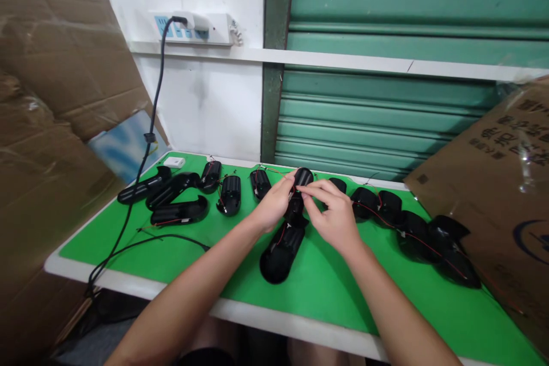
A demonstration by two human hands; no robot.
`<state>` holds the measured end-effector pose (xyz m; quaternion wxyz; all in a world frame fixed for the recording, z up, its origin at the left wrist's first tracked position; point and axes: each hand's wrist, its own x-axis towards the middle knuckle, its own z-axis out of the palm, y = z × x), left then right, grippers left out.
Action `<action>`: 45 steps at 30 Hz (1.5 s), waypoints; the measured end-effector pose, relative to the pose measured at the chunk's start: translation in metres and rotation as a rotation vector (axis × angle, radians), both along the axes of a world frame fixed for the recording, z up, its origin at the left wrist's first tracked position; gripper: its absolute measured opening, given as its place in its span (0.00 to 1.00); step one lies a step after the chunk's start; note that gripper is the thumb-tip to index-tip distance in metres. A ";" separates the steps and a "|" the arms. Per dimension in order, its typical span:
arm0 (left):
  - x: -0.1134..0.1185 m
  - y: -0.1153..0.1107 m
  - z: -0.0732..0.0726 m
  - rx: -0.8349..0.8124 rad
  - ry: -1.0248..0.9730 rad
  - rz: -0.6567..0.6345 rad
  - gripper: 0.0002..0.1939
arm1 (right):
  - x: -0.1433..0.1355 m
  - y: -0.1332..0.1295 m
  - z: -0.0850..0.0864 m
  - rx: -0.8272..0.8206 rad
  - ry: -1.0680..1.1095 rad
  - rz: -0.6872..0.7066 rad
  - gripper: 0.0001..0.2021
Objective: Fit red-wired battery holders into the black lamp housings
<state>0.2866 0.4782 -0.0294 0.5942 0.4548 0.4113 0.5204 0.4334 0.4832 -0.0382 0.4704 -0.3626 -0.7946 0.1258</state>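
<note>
Head view: we hold both hands forward. Our left hand (275, 203) grasps a black shell (304, 175) over the green mat (240, 277); our right hand (332, 211) has fingers there, pinching or not, we cannot tell. Another shell (281, 257) lies nearer; a cable (161, 68) partly hides the leftmost shell (150, 186).

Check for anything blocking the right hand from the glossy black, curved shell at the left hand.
Nothing visible blocks it: the bare right hand has its fingertips right at the glossy black, curved shell, beside the bare left hand. A similar black shell lies lower in view, outside that path.
</note>
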 end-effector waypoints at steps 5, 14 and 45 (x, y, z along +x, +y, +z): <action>0.000 -0.002 0.000 0.081 0.141 0.051 0.25 | 0.005 0.002 0.002 0.000 -0.106 0.011 0.17; -0.002 -0.004 0.003 -0.026 0.075 -0.125 0.31 | 0.008 0.003 -0.002 -0.020 -0.068 -0.027 0.26; -0.010 0.000 -0.022 0.513 0.671 -0.173 0.40 | 0.010 0.002 -0.001 0.363 -0.433 -0.058 0.05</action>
